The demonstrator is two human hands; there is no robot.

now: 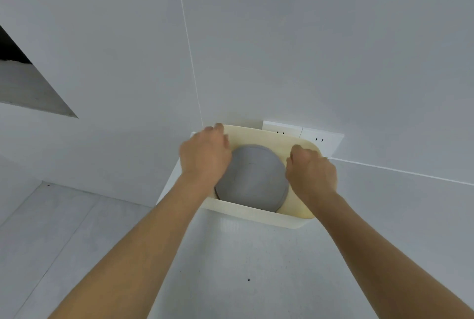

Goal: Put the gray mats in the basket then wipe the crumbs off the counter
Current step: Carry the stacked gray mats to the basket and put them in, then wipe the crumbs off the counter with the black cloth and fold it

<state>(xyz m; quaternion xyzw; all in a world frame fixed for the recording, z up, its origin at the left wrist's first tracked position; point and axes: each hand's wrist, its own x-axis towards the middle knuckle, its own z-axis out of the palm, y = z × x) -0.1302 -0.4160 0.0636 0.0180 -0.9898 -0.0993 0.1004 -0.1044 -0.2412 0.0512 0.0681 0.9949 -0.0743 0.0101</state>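
basket (pixel 256 212): gray mats (pixel 252 177) inside | hands at rim

The basket (pixel 256 212) stands on the worktop (pixel 256 267) against the wall (pixel 282 49), with the mats (pixel 252 177) stacked inside it. Wall sockets (pixel 302 132) sit just behind the basket, toward its right. The left hand (pixel 205 157) is over the basket's left side and the right hand (pixel 311 175) over its right, the mats between them.

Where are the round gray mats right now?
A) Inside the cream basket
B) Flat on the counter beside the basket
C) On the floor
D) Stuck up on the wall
A: the gray mats lie inside the cream basket, with the left hand and right hand at its two sides.
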